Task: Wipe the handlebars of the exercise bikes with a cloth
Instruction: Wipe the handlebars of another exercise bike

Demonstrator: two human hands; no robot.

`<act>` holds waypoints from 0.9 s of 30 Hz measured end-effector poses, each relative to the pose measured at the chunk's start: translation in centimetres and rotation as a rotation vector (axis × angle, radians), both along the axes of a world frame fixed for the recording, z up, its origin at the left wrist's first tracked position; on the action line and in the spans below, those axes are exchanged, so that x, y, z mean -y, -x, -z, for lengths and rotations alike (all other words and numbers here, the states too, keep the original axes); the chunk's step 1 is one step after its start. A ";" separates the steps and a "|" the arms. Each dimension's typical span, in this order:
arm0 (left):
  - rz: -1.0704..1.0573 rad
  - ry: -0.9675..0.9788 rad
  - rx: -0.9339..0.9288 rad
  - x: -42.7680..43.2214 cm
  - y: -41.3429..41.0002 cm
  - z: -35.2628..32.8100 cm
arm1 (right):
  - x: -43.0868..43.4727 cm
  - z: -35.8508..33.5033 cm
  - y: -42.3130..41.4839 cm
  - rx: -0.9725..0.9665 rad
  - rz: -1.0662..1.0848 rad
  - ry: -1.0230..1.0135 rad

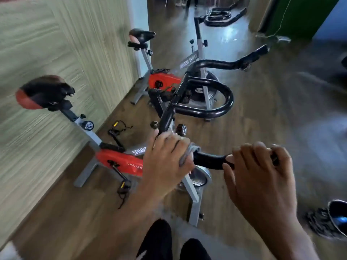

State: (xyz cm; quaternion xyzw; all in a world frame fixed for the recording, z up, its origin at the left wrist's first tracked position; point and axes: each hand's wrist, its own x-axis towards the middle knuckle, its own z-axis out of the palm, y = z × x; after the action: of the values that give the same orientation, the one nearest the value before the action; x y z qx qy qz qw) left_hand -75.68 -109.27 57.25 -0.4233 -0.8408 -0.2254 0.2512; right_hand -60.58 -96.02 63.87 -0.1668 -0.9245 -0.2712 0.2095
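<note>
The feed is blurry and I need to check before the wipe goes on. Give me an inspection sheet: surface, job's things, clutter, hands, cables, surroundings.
Surface: wood-look floor, glossy farther back.
Job's things: grey cloth wrapped on the handlebar of the near bike; second bike behind it.
Clutter: dark shoes on the floor, right.
Hands: left hand grips the cloth against the bar; right hand grips the bar's end.
Cables: thin cord hanging by the green wall.
Surroundings: ribbed wall panel on the left.

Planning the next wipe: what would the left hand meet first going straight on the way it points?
The left hand grips the handlebar through the cloth, so that bar first; past it, probably the centre loop, depth unclear.
</note>
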 end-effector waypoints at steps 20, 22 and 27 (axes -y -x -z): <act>0.033 0.170 0.639 -0.7 5.3 -4.1 | 0.5 -2.7 1.0 0.225 0.056 0.158; 0.001 0.221 0.744 -2.3 7.6 -5.2 | 0.5 -2.7 1.1 0.203 0.059 0.155; 0.009 0.208 0.807 -1.1 6.8 -4.4 | 0.5 -2.2 1.2 0.155 0.045 0.165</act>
State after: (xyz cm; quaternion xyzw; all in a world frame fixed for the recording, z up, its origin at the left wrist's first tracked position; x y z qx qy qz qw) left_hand -82.46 -108.18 61.69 -0.3277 -0.8882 -0.2882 -0.1435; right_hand -61.74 -96.54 66.09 -0.1825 -0.9532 -0.2110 0.1167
